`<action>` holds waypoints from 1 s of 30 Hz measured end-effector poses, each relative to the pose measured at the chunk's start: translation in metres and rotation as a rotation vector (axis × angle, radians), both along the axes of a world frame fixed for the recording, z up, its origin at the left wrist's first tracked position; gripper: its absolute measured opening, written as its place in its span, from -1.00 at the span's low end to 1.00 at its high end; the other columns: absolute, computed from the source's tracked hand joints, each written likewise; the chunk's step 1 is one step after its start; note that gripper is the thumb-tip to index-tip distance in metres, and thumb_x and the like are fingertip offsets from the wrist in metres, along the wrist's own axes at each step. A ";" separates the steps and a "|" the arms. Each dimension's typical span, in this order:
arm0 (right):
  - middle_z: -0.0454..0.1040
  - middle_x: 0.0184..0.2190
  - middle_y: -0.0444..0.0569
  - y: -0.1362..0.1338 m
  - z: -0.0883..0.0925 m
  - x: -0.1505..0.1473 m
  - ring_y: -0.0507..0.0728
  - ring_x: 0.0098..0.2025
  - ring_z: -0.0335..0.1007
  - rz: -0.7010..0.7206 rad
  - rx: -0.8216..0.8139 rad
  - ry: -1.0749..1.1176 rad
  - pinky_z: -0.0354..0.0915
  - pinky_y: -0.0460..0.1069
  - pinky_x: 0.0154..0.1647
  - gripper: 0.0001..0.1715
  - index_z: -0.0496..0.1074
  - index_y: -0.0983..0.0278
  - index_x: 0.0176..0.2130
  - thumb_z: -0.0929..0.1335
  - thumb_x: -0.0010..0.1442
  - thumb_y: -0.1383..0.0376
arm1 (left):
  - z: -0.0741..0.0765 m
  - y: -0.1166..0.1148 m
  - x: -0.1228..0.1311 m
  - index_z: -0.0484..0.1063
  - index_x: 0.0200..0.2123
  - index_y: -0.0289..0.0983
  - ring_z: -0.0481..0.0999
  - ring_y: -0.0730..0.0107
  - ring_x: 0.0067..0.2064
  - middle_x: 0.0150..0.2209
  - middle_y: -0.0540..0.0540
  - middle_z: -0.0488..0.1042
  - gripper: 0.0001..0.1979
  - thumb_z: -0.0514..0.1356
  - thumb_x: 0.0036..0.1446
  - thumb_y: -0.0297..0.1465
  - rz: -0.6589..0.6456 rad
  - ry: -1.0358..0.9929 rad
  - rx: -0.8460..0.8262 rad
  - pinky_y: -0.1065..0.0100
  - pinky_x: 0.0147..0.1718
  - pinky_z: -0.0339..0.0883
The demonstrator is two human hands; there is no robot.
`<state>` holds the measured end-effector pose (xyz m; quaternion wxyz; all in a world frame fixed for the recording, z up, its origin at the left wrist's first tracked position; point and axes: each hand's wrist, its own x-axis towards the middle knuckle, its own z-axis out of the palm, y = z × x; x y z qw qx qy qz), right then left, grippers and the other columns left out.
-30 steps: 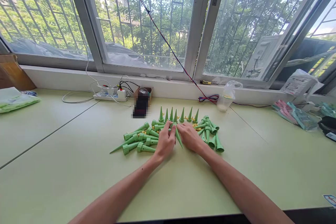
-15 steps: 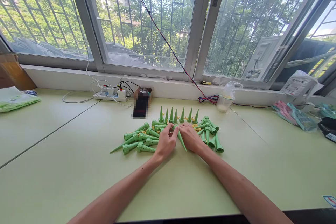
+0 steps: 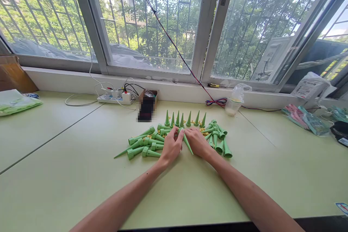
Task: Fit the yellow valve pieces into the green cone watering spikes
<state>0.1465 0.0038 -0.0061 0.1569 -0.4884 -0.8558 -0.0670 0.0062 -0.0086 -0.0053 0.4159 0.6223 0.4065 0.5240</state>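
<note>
Between my two hands is a green plastic watering spike [image 3: 188,145], its tip pointing down toward me and to the right. My left hand [image 3: 172,145] is closed, thumb and fingers pinching its wide end. Fingers bent, my right hand [image 3: 196,140] meets that same end from the other side; what its fingertips grip is hidden. Loose green spikes with ribbed caps [image 3: 148,152] lie left of my hands. On the right is a pile of open green cones [image 3: 217,137]. Behind my hands, several spikes [image 3: 188,119] stand upright in a row, with small yellow pieces [image 3: 192,122] among them.
Toward the window stand a power strip [image 3: 116,98], a small cardboard box [image 3: 154,96] and a clear cup [image 3: 232,106] with a plastic bag. Coiled wire [image 3: 217,102] lies near the cup. Pink and teal packets [image 3: 307,119] are at the far right.
The held spike's tip has risen very slightly, and my left fingers have shifted a little around its wide end. The other pieces stay where they were.
</note>
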 end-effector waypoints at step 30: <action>0.46 -0.25 0.04 0.004 -0.008 0.004 0.15 -0.20 0.28 -0.004 0.044 0.037 0.18 -0.01 -0.13 -0.77 0.38 0.32 -0.22 0.20 0.28 0.53 | 0.002 -0.001 0.001 0.26 -0.38 -0.23 0.22 0.55 -0.72 -0.68 0.16 0.19 -0.71 0.11 0.16 -0.13 0.000 0.018 -0.004 0.49 -0.70 0.10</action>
